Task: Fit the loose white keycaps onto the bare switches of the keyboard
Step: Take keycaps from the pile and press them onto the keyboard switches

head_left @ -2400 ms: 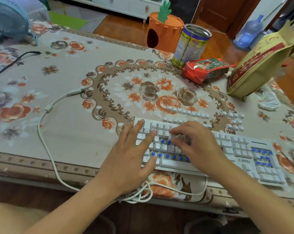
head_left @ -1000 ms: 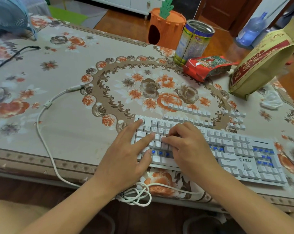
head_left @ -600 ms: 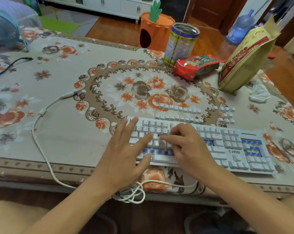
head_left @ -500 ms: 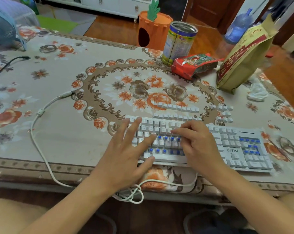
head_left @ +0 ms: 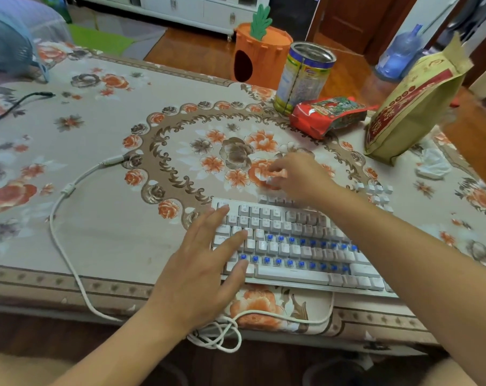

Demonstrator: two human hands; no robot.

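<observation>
Head view: a table covered with a beige floral cloth (head_left: 111, 207) fills the frame; beyond its far edge are a wooden floor, a white cabinet, and an orange carrot-shaped box (head_left: 260, 55). At the far left stands a blue fan (head_left: 6, 50). On the far right of the table are an open metal tin (head_left: 304, 78), whose contents cannot be seen, a red snack packet (head_left: 327, 114) lying just beside it, and a tall yellow-green bag (head_left: 414, 104) standing upright.

A white keyboard (head_left: 292, 274) lies along the near edge, its white cable (head_left: 66, 218) looping left. Two of its rows show bare blue switches (head_left: 292, 263); the other rows carry white caps. Loose white keycaps (head_left: 374, 192) lie on the cloth just behind the keyboard.

The left hand (head_left: 205, 263) rests flat, fingers spread, on the keyboard's left end. The right hand (head_left: 300, 176) reaches past the keyboard, fingers curled over the loose keycaps; blur hides whether it grips one.
</observation>
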